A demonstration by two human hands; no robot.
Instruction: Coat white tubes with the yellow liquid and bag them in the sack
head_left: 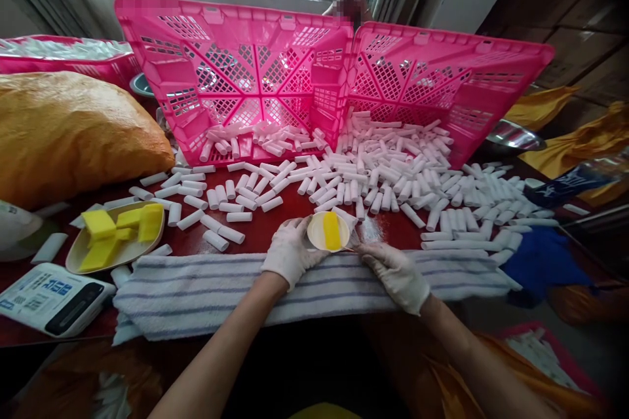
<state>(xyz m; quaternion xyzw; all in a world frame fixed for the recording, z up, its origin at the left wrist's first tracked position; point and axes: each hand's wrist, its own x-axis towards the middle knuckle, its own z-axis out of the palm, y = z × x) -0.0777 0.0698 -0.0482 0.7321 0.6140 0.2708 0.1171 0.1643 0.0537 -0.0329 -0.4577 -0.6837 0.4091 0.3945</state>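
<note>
My left hand (293,252), in a white glove, is closed round the left side of a small pale oval dish (315,233). A yellow block (331,230) lies upright across that dish. My right hand (394,272), also gloved, has its fingers pinched together just right of the dish; whatever is between them is too small to make out. Both hands are over a striped towel (206,294) at the table's near edge. Many white tubes (351,191) are heaped beyond the hands.
Two pink baskets (260,97) lean tipped behind the tubes. At left are a tray (125,250) of yellow sponge pieces (103,226), a white box (54,298) and an orange sack (73,137). Blue cloth (543,265) lies right. Two people are beyond the baskets.
</note>
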